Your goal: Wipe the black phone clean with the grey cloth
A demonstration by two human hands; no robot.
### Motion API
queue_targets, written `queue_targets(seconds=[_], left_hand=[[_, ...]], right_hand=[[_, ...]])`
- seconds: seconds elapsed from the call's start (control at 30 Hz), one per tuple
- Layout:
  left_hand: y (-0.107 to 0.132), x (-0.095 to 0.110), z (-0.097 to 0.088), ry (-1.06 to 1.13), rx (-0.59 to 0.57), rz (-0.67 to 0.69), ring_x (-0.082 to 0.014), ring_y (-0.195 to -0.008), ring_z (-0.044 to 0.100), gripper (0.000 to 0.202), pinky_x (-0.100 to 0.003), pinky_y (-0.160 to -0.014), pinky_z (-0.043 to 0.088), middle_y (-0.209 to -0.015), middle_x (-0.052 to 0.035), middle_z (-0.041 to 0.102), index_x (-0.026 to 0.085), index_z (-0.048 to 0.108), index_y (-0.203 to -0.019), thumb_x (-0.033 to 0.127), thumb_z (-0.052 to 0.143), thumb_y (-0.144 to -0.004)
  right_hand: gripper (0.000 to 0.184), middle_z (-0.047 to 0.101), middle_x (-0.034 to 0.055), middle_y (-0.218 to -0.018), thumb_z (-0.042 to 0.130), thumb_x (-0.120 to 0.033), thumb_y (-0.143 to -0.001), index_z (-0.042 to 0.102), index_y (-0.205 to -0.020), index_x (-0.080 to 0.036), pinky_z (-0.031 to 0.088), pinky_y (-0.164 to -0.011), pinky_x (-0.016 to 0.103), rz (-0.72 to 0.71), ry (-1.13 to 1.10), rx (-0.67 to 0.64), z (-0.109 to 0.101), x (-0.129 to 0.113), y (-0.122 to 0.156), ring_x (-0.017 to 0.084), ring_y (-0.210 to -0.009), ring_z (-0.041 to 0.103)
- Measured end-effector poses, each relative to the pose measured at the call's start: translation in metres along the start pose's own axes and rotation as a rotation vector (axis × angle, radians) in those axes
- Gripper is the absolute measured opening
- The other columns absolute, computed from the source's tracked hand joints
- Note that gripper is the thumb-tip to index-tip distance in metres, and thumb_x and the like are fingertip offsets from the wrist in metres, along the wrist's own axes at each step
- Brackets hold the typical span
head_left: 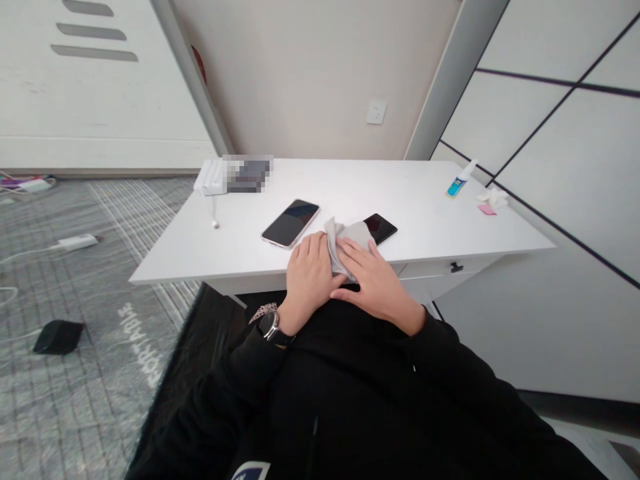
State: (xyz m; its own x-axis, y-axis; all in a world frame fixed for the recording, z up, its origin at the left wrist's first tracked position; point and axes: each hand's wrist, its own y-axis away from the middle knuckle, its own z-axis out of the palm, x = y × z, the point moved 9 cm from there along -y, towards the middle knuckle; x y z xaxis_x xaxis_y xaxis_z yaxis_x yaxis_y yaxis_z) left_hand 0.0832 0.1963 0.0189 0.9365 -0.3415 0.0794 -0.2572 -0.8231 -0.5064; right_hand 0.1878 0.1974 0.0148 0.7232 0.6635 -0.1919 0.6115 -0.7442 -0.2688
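A light grey cloth (pixel 359 233) lies crumpled at the front edge of the white desk (pixel 345 179), partly covering a dark phone (pixel 382 230). On the cloth my right hand (pixel 373 283) rests flat, fingers stretched out and thumb apart. My left hand (pixel 309 272), with a watch (pixel 269 325) on its wrist, lies palm down against the cloth's left side, fingers extended. What is under both palms is hidden. Just beyond my left hand, a second phone (pixel 291 223) with a pale rim lies screen up, apart from the fingers.
A small spray bottle (pixel 461 180) lies at the right of the desk beside crumpled tissue (pixel 495 197) and a pink scrap (pixel 487 209). White cable-like items (pixel 211 177) sit at the back left. A drawer knob (pixel 457 267) projects from the desk front. Chargers (pixel 77 243) lie on the floor.
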Motion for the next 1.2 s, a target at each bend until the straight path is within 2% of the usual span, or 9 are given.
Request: queue_targets(seconds=[0.07,0.23,0.37,0.47,0.63,0.7,0.83,1.03,1.2], left_hand=[[0.0,0.0,0.001,-0.006,-0.003,0.005,-0.0365,-0.122,0.052,0.064,-0.046,-0.102,0.044,-0.134,-0.0227,0.057,0.005,0.049,-0.136,0.055,0.049,-0.095],[0.0,0.0,-0.003,0.03,0.034,-0.02,-0.0353,-0.121,0.053,0.068,-0.046,-0.103,0.043,-0.132,-0.021,0.058,0.009,0.053,-0.131,0.066,0.048,-0.094],[0.001,0.0,0.0,0.001,0.021,-0.01,-0.0362,-0.12,0.053,0.066,-0.046,-0.102,0.043,-0.132,-0.0217,0.058,0.008,0.053,-0.131,0.063,0.051,-0.093],[0.001,-0.002,0.002,-0.033,0.0,-0.018,-0.0375,-0.116,0.055,0.065,-0.047,-0.098,0.045,-0.126,-0.023,0.06,0.007,0.056,-0.124,0.063,0.054,-0.092],[0.0,0.0,-0.003,0.026,0.042,-0.017,-0.0351,-0.119,0.054,0.07,-0.045,-0.102,0.043,-0.13,-0.0207,0.06,0.009,0.053,-0.129,0.069,0.049,-0.092],[0.0,0.0,-0.003,0.03,0.04,-0.02,-0.035,-0.119,0.054,0.069,-0.045,-0.102,0.043,-0.13,-0.0203,0.06,0.009,0.053,-0.13,0.068,0.05,-0.093],[0.0,0.0,-0.001,0.009,0.023,-0.008,-0.0357,-0.122,0.052,0.067,-0.045,-0.103,0.043,-0.134,-0.0215,0.057,0.007,0.051,-0.132,0.061,0.055,-0.092],[0.0,0.0,-0.002,0.029,0.03,-0.014,-0.0349,-0.119,0.053,0.071,-0.045,-0.103,0.043,-0.13,-0.0203,0.059,0.01,0.053,-0.129,0.07,0.048,-0.092],[0.001,0.0,0.002,-0.045,0.015,0.015,-0.0367,-0.119,0.053,0.06,-0.045,-0.098,0.044,-0.131,-0.0228,0.059,0.007,0.051,-0.132,0.055,0.051,-0.095]], right_hand=[[0.083,0.035,0.0082,-0.163,0.025,-0.076,-0.096,0.036,-0.157,-0.021,0.017,-0.124,0.059,-0.029,-0.035,-0.016,0.0,-0.002,0.001,0.028,-0.152,0.032],[0.086,0.039,0.0157,-0.16,0.018,-0.075,-0.097,0.036,-0.157,-0.015,0.015,-0.122,0.066,0.243,0.106,0.13,-0.012,0.049,-0.002,0.033,-0.15,0.034],[0.097,0.034,0.0145,-0.163,0.025,-0.082,-0.091,0.033,-0.158,-0.013,0.015,-0.124,0.061,0.061,0.071,0.056,-0.001,0.015,0.001,0.032,-0.152,0.03],[0.09,0.033,0.0088,-0.164,0.026,-0.081,-0.092,0.03,-0.159,-0.02,0.014,-0.125,0.058,-0.068,0.006,-0.007,0.002,0.0,0.01,0.028,-0.152,0.029],[0.083,0.038,0.0139,-0.161,0.02,-0.074,-0.097,0.032,-0.159,-0.02,0.011,-0.122,0.067,0.215,0.095,0.148,-0.015,0.049,0.018,0.033,-0.15,0.033],[0.089,0.036,0.015,-0.162,0.022,-0.078,-0.095,0.03,-0.16,-0.018,0.011,-0.122,0.066,0.196,0.093,0.152,-0.012,0.043,0.019,0.034,-0.151,0.031],[0.09,0.035,0.0088,-0.163,0.026,-0.081,-0.092,0.028,-0.16,-0.023,0.013,-0.125,0.06,-0.024,-0.019,0.031,-0.001,0.009,0.022,0.03,-0.152,0.029],[0.085,0.039,0.0146,-0.161,0.021,-0.075,-0.097,0.033,-0.158,-0.017,0.01,-0.122,0.067,0.237,0.074,0.166,-0.019,0.051,0.018,0.033,-0.151,0.033],[0.087,0.038,0.0095,-0.162,0.031,-0.079,-0.093,0.035,-0.157,-0.021,0.013,-0.125,0.06,-0.086,-0.082,0.021,0.001,-0.005,0.007,0.029,-0.152,0.032]])
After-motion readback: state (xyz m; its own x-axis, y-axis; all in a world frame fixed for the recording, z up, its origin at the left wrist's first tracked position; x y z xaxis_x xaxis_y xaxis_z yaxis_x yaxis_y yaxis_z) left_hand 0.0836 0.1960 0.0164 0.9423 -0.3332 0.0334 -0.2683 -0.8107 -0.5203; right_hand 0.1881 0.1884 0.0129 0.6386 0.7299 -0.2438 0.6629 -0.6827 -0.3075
